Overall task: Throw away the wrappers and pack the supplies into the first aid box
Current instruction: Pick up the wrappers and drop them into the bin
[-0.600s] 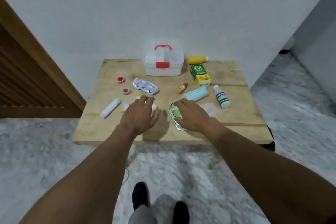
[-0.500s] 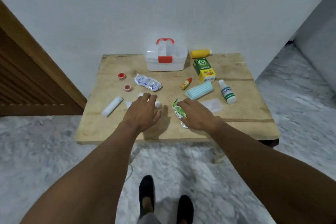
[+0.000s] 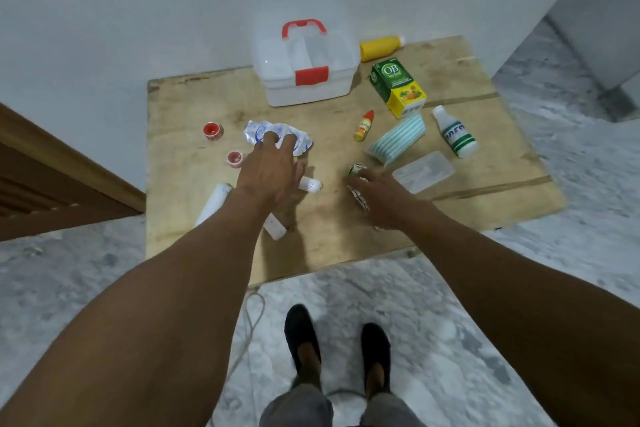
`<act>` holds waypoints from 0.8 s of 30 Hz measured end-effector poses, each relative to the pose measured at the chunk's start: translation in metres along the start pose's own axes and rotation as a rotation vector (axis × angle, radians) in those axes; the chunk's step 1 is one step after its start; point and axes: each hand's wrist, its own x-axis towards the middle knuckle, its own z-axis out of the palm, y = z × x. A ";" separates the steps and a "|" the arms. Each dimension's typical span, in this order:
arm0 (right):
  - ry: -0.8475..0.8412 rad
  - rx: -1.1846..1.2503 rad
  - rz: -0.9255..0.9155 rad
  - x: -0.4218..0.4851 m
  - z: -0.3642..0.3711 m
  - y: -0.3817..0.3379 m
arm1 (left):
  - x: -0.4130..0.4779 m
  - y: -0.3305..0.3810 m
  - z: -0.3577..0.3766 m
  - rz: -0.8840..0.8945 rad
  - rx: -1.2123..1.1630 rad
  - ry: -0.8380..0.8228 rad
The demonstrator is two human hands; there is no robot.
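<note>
Wrapper collection, centre frame: my right hand (image 3: pixel 382 199) clasps the green wrapper (image 3: pixel 356 171); my left hand (image 3: pixel 268 168), fingers spread, touches the blue-white wrapper (image 3: pixel 255 132). Next, I judge: pinch it. First aid box (image 3: pixel 304 88): upper centre.

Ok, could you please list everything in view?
white plastic first aid box: 1, red handle, back
yellow bottle: 1, yellow, behind carton
cardboard carton: 1, green-yellow, beside box
dropper bottle: 1, yellow, centre
face mask stack: 1, pale blue, centre
white plastic bottle: 1, green label, right
flat packet: 1, clear, right
round rolls: 2, red, left
tubes: 3, white, by left arm
crumpled white wrapper: 1, blue print, left
crumpled green wrapper: 1, green, front
wooden table: 1, tan
left hand: 1, touches white wrapper
right hand: 1, grips green wrapper
</note>
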 end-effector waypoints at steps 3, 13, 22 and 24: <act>-0.009 0.045 0.039 0.007 -0.002 0.001 | 0.016 -0.007 0.005 0.028 -0.012 -0.020; 0.033 0.151 0.127 0.031 -0.012 -0.003 | 0.048 -0.013 0.017 -0.015 0.014 -0.116; 0.265 0.232 0.133 0.059 -0.043 -0.006 | 0.079 -0.024 0.029 -0.237 0.082 -0.197; 0.263 0.259 0.135 0.065 -0.046 -0.007 | 0.082 -0.026 0.035 -0.250 0.067 -0.225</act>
